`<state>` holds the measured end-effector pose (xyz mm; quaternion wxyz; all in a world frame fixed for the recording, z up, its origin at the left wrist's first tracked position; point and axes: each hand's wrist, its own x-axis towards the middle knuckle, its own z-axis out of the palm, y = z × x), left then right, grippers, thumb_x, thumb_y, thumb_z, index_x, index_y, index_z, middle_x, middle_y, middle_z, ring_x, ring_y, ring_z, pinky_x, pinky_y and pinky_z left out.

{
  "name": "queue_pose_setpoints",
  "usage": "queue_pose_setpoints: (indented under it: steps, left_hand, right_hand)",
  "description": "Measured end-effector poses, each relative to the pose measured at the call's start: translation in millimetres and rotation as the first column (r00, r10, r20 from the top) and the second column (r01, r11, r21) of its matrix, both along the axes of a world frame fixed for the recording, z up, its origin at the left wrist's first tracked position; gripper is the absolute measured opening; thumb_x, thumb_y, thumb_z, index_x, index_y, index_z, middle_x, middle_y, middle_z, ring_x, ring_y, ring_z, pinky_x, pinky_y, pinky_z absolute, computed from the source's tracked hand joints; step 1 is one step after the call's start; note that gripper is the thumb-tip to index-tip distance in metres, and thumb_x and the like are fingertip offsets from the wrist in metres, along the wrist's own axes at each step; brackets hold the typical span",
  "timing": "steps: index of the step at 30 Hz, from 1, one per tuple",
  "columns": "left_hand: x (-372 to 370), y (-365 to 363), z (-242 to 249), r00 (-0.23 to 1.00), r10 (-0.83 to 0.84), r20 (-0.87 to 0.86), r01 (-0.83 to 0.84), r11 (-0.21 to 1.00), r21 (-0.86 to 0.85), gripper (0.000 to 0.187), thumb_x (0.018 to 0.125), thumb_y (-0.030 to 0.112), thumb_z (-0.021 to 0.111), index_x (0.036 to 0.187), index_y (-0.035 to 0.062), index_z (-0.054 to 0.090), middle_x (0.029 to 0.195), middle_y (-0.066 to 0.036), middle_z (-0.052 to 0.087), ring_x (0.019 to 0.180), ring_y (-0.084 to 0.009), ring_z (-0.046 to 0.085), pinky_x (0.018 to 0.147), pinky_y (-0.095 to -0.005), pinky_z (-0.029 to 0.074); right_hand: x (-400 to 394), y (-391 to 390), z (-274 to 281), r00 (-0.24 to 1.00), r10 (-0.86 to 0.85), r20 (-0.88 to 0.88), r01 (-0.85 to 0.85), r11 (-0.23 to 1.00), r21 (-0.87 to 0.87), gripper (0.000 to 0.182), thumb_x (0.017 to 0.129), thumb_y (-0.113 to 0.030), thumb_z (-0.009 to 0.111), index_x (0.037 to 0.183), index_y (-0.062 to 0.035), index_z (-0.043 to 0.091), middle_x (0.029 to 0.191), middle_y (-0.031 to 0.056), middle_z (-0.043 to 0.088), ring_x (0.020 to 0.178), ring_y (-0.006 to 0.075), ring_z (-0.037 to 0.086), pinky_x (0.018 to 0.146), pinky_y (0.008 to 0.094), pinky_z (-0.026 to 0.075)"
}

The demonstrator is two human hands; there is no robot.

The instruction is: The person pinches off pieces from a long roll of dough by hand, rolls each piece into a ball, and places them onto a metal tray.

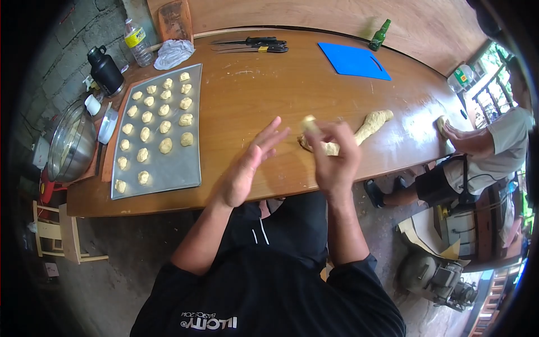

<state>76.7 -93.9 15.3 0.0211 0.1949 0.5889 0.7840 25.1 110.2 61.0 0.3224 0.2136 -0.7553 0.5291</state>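
Note:
Pinched in the fingertips of my right hand (337,160) is a small piece of dough (308,124), held above the table and slightly blurred. My left hand (250,165) is raised opposite it, palm turned inward, fingers stretched out and holding nothing. Behind my right hand a long roll of dough (375,123) lies on the wooden table (247,95), partly hidden by that hand. To the left, a metal baking tray (188,168) carries rows of small dough balls (165,127), with bare metal at its near right part.
Several knives (255,45) lie at the back, with a blue cutting board (353,60) and green bottle (380,35) farther right. A steel bowl (72,140) and black flask (105,70) stand at left. Another person (499,140) sits at the right end, a hand on dough.

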Motion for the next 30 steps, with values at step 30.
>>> queue_pose_setpoints:
  steps: [30]
  left_hand:
    - [10, 10, 17, 0.997, 0.026, -0.075, -0.008, 0.974, 0.225, 0.096, 0.111, 0.075, 0.028, 0.18, 0.0159, -0.005, 0.188, -0.012, -0.004, 0.166, -0.038, 0.029, 0.136, -0.0546, 0.015]
  right_hand:
    - [15, -4, -1, 0.986, 0.148, -0.07, -0.112, 0.921, 0.373, 0.022, 0.089, -0.001, 0.085, 0.111, -0.0032, 0.081, 0.091, 0.0093, 0.07, 0.083, 0.0245, 0.068, 0.072, 0.0377, 0.055]
